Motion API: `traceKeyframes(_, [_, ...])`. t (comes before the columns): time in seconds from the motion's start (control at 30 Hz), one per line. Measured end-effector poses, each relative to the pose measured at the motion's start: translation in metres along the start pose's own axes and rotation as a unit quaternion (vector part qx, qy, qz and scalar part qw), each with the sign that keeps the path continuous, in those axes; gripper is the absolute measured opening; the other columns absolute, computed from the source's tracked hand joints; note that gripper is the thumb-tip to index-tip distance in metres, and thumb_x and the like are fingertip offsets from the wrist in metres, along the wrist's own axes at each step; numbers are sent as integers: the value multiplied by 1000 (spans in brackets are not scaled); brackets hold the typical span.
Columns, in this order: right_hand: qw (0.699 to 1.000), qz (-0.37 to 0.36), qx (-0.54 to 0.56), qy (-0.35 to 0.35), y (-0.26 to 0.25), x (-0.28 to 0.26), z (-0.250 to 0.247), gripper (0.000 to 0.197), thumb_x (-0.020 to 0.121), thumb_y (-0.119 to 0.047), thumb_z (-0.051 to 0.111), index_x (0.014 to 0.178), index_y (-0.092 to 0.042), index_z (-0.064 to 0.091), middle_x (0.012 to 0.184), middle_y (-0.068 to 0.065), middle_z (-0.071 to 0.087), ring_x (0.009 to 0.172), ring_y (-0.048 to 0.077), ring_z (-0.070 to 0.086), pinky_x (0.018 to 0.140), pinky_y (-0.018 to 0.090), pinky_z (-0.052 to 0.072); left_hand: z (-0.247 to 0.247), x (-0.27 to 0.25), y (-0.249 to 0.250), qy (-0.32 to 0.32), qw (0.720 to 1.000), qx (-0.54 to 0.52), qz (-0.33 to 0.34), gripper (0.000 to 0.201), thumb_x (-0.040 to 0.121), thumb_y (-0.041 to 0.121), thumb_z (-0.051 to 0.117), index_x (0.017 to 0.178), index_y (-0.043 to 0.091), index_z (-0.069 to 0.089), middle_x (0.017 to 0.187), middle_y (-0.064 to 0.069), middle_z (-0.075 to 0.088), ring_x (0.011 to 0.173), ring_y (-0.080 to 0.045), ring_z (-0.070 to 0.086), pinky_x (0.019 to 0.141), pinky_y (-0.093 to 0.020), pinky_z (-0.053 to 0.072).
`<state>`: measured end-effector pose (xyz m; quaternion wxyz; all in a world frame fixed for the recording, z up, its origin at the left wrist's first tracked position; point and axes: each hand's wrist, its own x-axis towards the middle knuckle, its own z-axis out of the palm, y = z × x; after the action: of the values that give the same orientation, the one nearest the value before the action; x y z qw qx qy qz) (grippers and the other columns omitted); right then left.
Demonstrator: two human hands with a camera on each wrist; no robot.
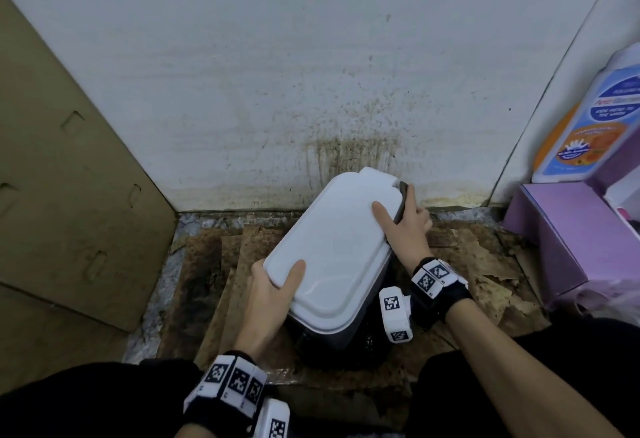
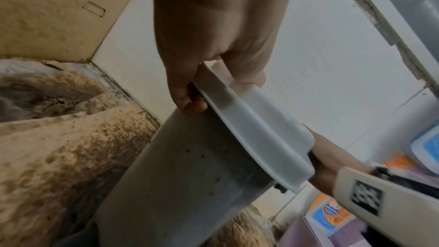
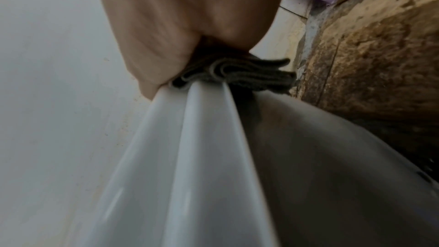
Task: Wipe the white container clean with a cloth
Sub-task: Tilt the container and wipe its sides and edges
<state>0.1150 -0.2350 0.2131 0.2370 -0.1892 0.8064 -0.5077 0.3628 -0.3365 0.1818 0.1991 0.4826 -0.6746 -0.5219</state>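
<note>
The white container (image 1: pixel 332 247), a lidded bin with a grey lower body, stands tilted on the stained floor near the wall. My left hand (image 1: pixel 273 285) grips the near left edge of its lid, thumb on top, fingers under the rim. In the left wrist view the left hand (image 2: pixel 190 99) clamps that rim of the container (image 2: pixel 190 166), whose side shows brown specks. My right hand (image 1: pixel 405 219) holds a folded grey cloth (image 1: pixel 401 202) against the lid's far right edge, thumb resting on the lid. The right wrist view shows the cloth (image 3: pixel 237 74) bunched against the container's rim (image 3: pixel 185 138).
A stained white wall (image 1: pixel 311 91) rises right behind the bin. Brown cardboard (image 1: pixel 62 178) leans at the left. A purple box (image 1: pixel 568 237) and a detergent bottle (image 1: pixel 595 119) stand at the right. Dirty, torn cardboard (image 1: pixel 214 282) covers the floor.
</note>
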Motion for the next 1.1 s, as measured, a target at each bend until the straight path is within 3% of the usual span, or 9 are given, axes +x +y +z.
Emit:
traceKeyframes(0.1, [996, 12, 25, 88, 4, -25, 9, 90, 93, -59, 58, 160, -37, 1, 154, 7, 12, 143, 28, 7, 111, 50, 33, -13, 16, 1, -41, 999, 15, -4, 71, 79, 65, 79, 132, 21, 61, 126, 3, 70, 117, -21, 69, 90, -45, 60])
traceKeyframes(0.2, [983, 22, 42, 178, 11, -45, 20, 89, 93, -57, 58, 160, -36, 3, 152, 8, 14, 138, 29, 12, 106, 40, 31, -26, 23, 26, -77, 997, -7, 26, 64, 80, 57, 80, 131, 24, 58, 126, 9, 64, 113, -13, 66, 90, -41, 58])
traceKeyframes(0.33, [973, 75, 51, 214, 25, -60, 27, 92, 92, -60, 58, 160, -34, 2, 152, 9, 12, 135, 29, 13, 112, 51, 32, -30, 31, 37, -77, 997, 22, 18, 90, 67, 71, 81, 138, 27, 48, 129, 9, 57, 113, -11, 61, 93, -42, 58])
traceKeyframes(0.43, [972, 67, 49, 220, 31, -69, 35, 93, 93, -57, 58, 160, -33, -1, 149, 8, 13, 133, 28, 14, 110, 45, 30, -30, 35, 29, -70, 996, 46, 8, 94, 60, 83, 78, 137, 39, 47, 137, 2, 52, 117, -19, 60, 93, -46, 59])
traceKeyframes(0.6, [973, 50, 62, 217, 34, -66, 36, 93, 94, -57, 58, 160, -34, -2, 149, 6, 14, 134, 24, 13, 112, 47, 31, -22, 28, 28, -40, 997, 63, 15, 82, 85, 65, 70, 154, 35, 36, 143, -1, 35, 117, -19, 42, 100, -40, 47])
traceKeyframes(0.73, [973, 45, 77, 211, 36, -58, 28, 86, 97, -58, 50, 161, -29, 1, 153, 5, 15, 139, 22, 9, 113, 45, 30, -16, 17, 22, -4, 996, 85, 21, 88, 80, 81, 60, 154, 40, 34, 151, -2, 39, 135, -25, 43, 108, -53, 46])
traceKeyframes(0.87, [974, 43, 99, 197, 33, -44, 8, 75, 100, -56, 44, 161, -22, 14, 152, 7, 21, 143, 25, 13, 117, 48, 28, -6, -1, 26, 51, 996, 72, 1, 74, 95, 61, 58, 154, 25, 33, 150, -8, 36, 129, -23, 42, 101, -37, 38])
traceKeyframes(1.0, [980, 47, 128, 143, 38, -20, -16, 81, 92, -73, 41, 158, -27, 28, 161, 1, 25, 150, 29, 21, 120, 51, 27, 7, -22, 33, 76, 990, 93, -80, 83, 93, 68, 53, 147, 9, 32, 146, -14, 38, 127, -34, 49, 90, -38, 38])
traceKeyframes(1.1, [983, 42, 143, 107, 39, -2, -26, 88, 83, -79, 47, 155, -31, 34, 160, -4, 33, 145, 20, 35, 118, 49, 34, 15, -30, 32, 86, 990, 75, -88, 85, 93, 66, 56, 144, 2, 34, 143, -17, 47, 126, -36, 52, 93, -39, 43])
